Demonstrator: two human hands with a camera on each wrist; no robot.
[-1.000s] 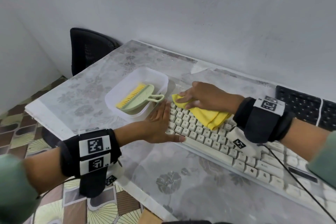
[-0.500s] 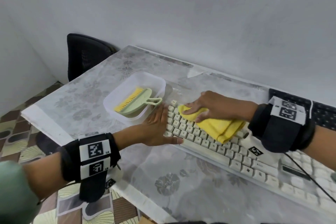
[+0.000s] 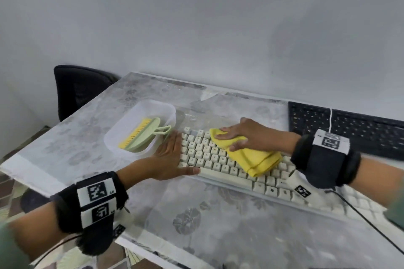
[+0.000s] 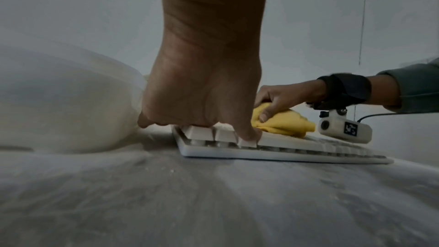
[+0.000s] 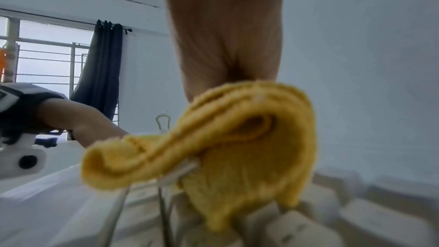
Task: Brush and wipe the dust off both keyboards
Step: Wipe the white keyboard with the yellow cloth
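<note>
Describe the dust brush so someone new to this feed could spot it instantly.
Start at the cream keyboard on the table; just past its left end sits a white plastic tub. The brush lies inside it: pale green with yellow bristles and a loop handle, the only green thing there.

Bare worktop (image 3: 218,236) is lying open across the lower middle of the head view, in front of the white keyboard (image 3: 240,172). The left hand (image 3: 168,157) is filling the gap between that keyboard's left end and the white tub (image 3: 140,129). The right hand (image 3: 244,135) and yellow cloth (image 3: 251,157) are covering the keyboard's middle. The black keyboard (image 3: 349,129) is blocking the upper right, against the wall. Open worktop is stretching left of the tub.
</note>
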